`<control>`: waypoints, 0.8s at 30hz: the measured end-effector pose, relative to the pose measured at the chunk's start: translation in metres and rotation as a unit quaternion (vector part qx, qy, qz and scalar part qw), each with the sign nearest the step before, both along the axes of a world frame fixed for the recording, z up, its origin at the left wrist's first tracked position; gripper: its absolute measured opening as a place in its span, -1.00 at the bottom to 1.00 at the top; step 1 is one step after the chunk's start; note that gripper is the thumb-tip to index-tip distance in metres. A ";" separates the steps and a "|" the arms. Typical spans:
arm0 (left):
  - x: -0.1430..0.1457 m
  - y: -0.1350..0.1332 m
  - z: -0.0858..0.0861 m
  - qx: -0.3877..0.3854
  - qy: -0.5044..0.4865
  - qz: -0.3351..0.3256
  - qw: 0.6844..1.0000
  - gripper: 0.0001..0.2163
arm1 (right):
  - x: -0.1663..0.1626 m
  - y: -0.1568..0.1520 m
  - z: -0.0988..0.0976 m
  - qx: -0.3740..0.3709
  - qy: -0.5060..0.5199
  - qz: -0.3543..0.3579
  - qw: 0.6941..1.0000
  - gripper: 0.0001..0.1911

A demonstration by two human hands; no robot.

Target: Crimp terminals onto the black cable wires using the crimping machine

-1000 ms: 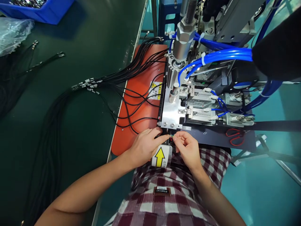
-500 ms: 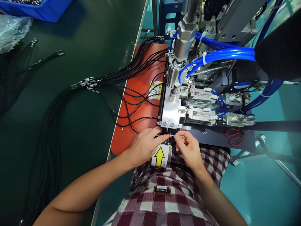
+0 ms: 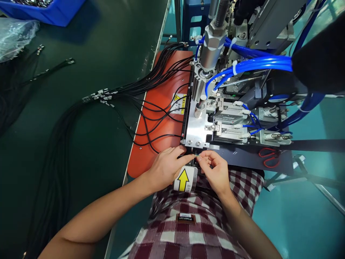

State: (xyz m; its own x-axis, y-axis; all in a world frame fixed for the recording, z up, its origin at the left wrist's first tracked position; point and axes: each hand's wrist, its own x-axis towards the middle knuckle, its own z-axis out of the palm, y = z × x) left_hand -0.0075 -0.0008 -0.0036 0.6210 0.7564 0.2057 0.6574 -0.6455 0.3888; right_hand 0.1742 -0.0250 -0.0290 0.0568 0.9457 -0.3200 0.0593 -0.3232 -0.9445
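Note:
My left hand (image 3: 167, 166) lies palm down at the front corner of the machine, closed on the end of a black cable (image 3: 151, 144) that runs under its fingers. One finger reaches right to the thin coloured wires (image 3: 196, 155) at the cable's stripped end. From the other side, my right hand (image 3: 215, 171) pinches these wires between thumb and forefinger, its other fingers curled. The two sets of fingertips nearly meet. Just behind them stands the metal fixture block (image 3: 196, 131). How each wire sits is too small to tell.
More black cables (image 3: 134, 84) cross the orange board (image 3: 161, 131) into the machine. Blue air hoses (image 3: 261, 62) arch over it. Red-handled scissors (image 3: 269, 157) lie on the dark plate at right. A yellow arrow label (image 3: 184, 180) is below my hands. A blue bin (image 3: 58, 14) stands far left.
My right fingertips have shifted slightly left, closer to my left forefinger. Less of the coloured wires shows between them. My left hand stays in place.

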 end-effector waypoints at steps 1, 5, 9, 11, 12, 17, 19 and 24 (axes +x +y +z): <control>0.000 0.000 0.000 0.003 -0.001 0.001 1.000 -0.70 | 0.000 0.000 0.000 -0.007 0.012 -0.002 1.000 -0.88; 0.000 0.000 0.000 0.000 -0.005 0.000 1.000 -0.70 | -0.001 0.001 0.002 -0.032 0.048 -0.006 0.998 -0.88; -0.001 0.000 0.001 -0.003 -0.002 0.002 1.000 -0.70 | -0.002 0.000 0.003 -0.032 0.052 -0.006 0.998 -0.88; 0.000 0.000 0.001 -0.003 0.003 0.002 1.000 -0.70 | -0.002 0.000 0.003 -0.025 0.046 0.001 0.999 -0.88; 0.000 0.000 0.001 -0.003 0.006 0.001 1.000 -0.70 | -0.002 0.000 0.004 -0.021 0.042 0.004 0.999 -0.89; 0.000 0.000 0.002 -0.002 -0.002 0.000 1.000 -0.70 | -0.003 -0.001 0.005 -0.026 0.039 -0.001 0.999 -0.88; 0.000 0.000 0.002 -0.003 -0.004 0.000 1.000 -0.70 | -0.003 -0.001 0.005 -0.031 0.042 -0.002 0.999 -0.87; 0.000 0.000 0.001 0.000 -0.007 0.000 1.000 -0.72 | -0.002 -0.002 0.003 -0.035 0.049 -0.003 0.998 -0.86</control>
